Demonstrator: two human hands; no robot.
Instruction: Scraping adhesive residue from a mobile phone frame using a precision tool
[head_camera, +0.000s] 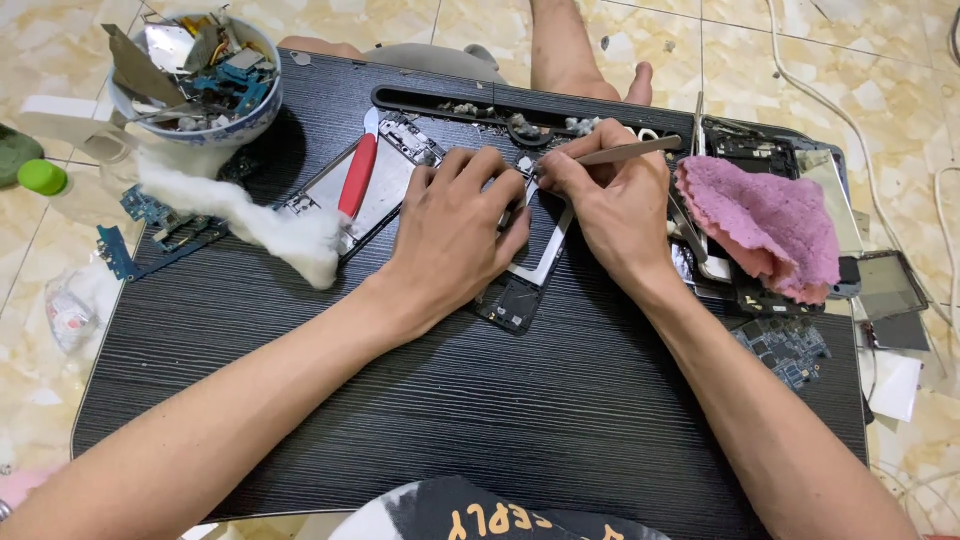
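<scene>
The right hand (615, 195) pinches tweezers (625, 151) shut in its grip, tip at the phone frame (535, 270); the frame runs lengthwise below, pinned flat on the surface (500, 400) by the left hand (455, 225).

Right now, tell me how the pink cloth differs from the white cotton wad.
The pink cloth lies folded at the right of the black tray, beside the right hand; the white cotton wad stretches in a long strip at the left, beyond the left hand. The cloth looks knitted and flat, the wad fluffy and loose. Neither hand touches either one.
</scene>
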